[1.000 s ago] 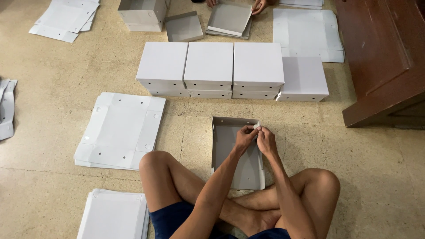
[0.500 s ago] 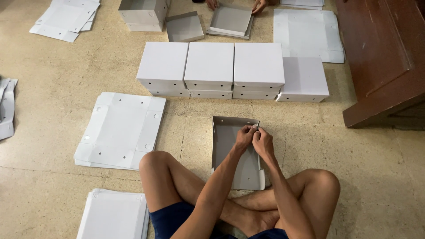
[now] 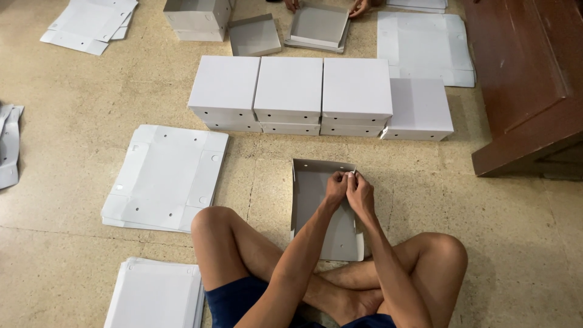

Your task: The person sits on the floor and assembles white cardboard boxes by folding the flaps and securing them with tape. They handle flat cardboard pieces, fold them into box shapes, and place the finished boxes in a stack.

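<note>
Left hand: the left hand (image 3: 335, 188) sits just right of the frame's centre, fingers curled tight — pinching the far right corner of the half-folded box (image 3: 322, 209).
Right hand: the right hand (image 3: 361, 193) presses against the left one, knuckle to knuckle, clenched on the same corner; a small white tab shows between the fingertips of both.
Half-folded box: grey inside, lying on the floor (image 3: 522, 243) between the crossed legs, its far wall and left wall standing up.
Finished boxes: a row of closed white boxes (image 3: 290, 91) stacked in the upper middle, well apart from the hands.
Flat sheets: one pile of white cardboard blanks (image 3: 165, 176) at centre left, another pile (image 3: 156, 294) at lower left.
Top edge: another person's hands (image 3: 358, 7) hold a grey tray (image 3: 317, 25).
Right side: a dark wooden bench (image 3: 522, 79).
</note>
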